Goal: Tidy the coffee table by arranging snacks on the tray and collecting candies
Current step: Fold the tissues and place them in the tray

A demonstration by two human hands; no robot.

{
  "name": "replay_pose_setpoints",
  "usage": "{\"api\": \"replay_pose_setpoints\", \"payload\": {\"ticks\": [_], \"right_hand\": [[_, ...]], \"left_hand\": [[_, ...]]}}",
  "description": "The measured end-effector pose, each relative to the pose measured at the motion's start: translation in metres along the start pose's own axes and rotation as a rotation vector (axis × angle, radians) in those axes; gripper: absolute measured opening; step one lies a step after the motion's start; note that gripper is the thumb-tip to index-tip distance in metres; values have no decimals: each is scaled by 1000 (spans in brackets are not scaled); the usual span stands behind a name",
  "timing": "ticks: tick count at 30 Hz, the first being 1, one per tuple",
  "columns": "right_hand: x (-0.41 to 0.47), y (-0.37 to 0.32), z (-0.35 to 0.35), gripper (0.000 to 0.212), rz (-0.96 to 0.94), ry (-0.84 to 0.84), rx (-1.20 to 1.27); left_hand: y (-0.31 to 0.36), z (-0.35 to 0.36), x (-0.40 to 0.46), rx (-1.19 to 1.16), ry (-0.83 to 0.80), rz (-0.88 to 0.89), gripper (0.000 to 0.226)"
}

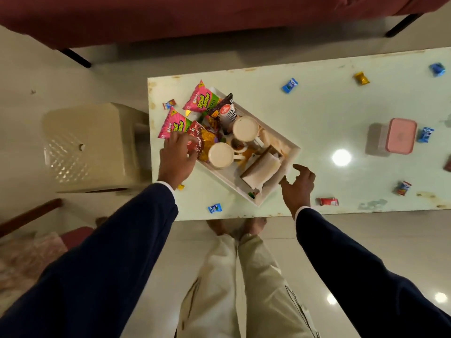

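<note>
- The white tray [291, 148] sits skewed at the left end of the pale green coffee table [317, 113], one corner close to the table's near edge.
- On the tray's far-left part lie two pink snack packets [199, 100], a red bhujia packet [202, 142] and a dark salted-nuts packet [225, 111]; the lower pink packet [172, 123] overhangs the tray rim.
- Two white cups [245, 129] stand mid-tray, and a folded napkin [260, 170] lies toward its near corner.
- The left hand [177, 158] rests on the red bhujia packet at the tray's left rim, fingers spread and fairly straight, not clamped on anything.
- The right hand [299, 187] hovers just beside the tray's near-right rim, fingers apart and loosely bent, holding nothing.
- Wrapped candies are scattered on the table: a blue candy [214, 208] by the near edge, a red candy [328, 201] right of the right hand, a blue candy [289, 85] and a gold candy [361, 78] toward the far edge.
- A pink-lidded container [400, 136] stands toward the right end of the table.
- A beige plastic stool [92, 147] stands off the table's left end.
</note>
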State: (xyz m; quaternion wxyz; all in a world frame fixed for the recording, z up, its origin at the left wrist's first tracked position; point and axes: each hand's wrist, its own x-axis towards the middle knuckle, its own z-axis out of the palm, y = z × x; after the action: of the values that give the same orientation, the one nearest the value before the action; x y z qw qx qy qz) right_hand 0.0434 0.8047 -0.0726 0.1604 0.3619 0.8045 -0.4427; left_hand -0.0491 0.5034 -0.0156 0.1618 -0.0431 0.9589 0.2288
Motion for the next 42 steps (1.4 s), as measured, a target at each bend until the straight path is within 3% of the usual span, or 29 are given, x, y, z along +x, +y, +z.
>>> {"api": "replay_pose_setpoints", "payload": {"ticks": [6, 9, 12, 17, 25, 33, 42], "right_hand": [[15, 8, 25, 65, 302, 34, 44], [23, 10, 33, 70, 392, -22, 163], [32, 10, 40, 64, 448, -46, 242], [38, 13, 46, 47, 517, -72, 362], [41, 14, 56, 37, 560, -54, 497], [52, 8, 42, 52, 573, -34, 535], [111, -26, -22, 29, 463, -209, 289]], "left_hand": [[-31, -8, 54, 88, 64, -60, 42], [-38, -10, 83, 112, -46, -135, 54], [-46, -8, 113, 68, -178, -225, 63], [-50, -8, 150, -156, -196, -273, 63], [-47, 8, 200, -300, -393, -277, 41], [-50, 25, 196, -308, -357, -266, 47], [-59, 39, 131, -433, -276, -443, 36]]}}
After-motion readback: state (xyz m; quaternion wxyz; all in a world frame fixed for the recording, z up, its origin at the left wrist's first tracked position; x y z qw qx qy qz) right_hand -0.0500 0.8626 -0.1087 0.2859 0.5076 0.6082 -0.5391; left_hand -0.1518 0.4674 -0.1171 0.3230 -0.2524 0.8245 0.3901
